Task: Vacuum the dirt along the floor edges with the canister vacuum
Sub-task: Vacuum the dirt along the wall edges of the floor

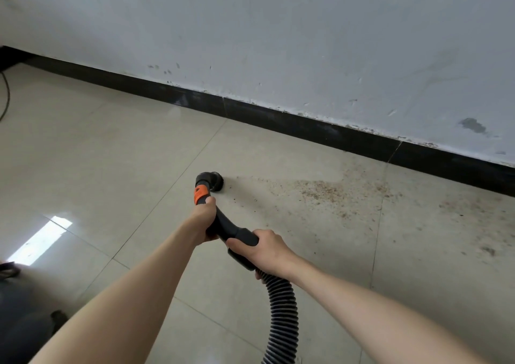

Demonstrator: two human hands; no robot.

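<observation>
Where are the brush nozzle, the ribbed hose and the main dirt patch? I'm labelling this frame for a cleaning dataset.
brush nozzle [215, 179]: head view, on its round black brush head.
ribbed hose [284, 308]: head view, mid-length of the corrugated section.
dirt patch [323, 191]: head view, densest brown debris on the tile.

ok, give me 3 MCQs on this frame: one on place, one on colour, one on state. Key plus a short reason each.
1. Where does the dirt patch lie relative to the brush nozzle?
A. To its right, along the baseboard
B. To its left
C. Under the hose

2. What colour is the collar behind the nozzle?
A. Blue
B. Orange
C. White

3. How do the hands hold the vacuum handle?
A. Only the left hand grips
B. Neither grips
C. Both grip

Key: 1 A, the brown debris spreads right of the nozzle near the black baseboard. 2 B, the band is orange. 3 C, the left hand and the right hand both curl round it.
</observation>
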